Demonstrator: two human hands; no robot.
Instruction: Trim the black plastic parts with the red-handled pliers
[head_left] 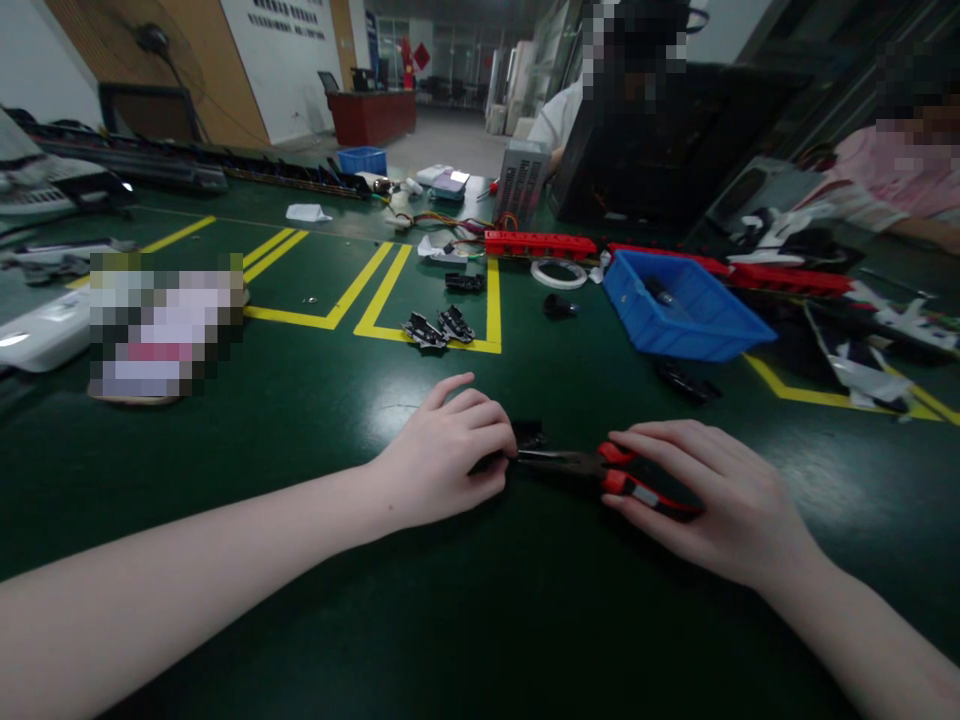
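Note:
My right hand (720, 500) grips red-handled pliers (619, 468), whose long jaws point left. The jaw tips reach the fingers of my left hand (457, 450). Those left fingers are curled together round something dark that they mostly hide. A small black part (529, 433) lies just beyond the jaws, touching or close to the left fingertips. Farther forward, two black and silver parts (435, 328) rest near a yellow tape corner, with another black part (465, 282) behind them.
A blue bin (682, 305) holding dark pieces stands at the right, with a black part (686, 382) before it. Behind are a tape roll (559, 274) and red strips (540, 245). A phone (172, 335) lies left. Two people sit across the green table (300, 560).

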